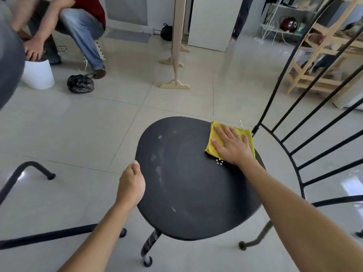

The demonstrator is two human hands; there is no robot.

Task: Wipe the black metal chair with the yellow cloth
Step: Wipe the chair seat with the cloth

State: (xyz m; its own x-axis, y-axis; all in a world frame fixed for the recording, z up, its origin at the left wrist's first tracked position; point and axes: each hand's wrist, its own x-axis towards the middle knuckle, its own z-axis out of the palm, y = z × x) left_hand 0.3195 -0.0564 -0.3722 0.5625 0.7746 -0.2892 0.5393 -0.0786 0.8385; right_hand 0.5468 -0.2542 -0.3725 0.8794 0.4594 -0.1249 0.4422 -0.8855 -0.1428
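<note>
A: Black metal chair (188, 185) status?
B: Round dark seat sits right below the camera on a grey tiled floor (78, 124), spindle backrest off to the right. Pale dusty smears across the seat's left half.
A: Hands?
B: Left hand (131, 185) is at the seat's left rim, fingers curled round the edge, thumb on top. Right hand (231, 146) lies flat, fingers straight and spread, pressing on the folded yellow cloth (214, 142).
A: Cloth location?
B: On the seat's far-right part, just beside the backrest base. A small cluster of white dots shows on the seat at the heel of the right hand.
A: Beyond that?
B: Black plastic bag (80, 83) and white bucket (38, 75) on the floor far left, seated person in blue jeans (82, 30) above them. Wooden shelf rack (318, 61) far right.
</note>
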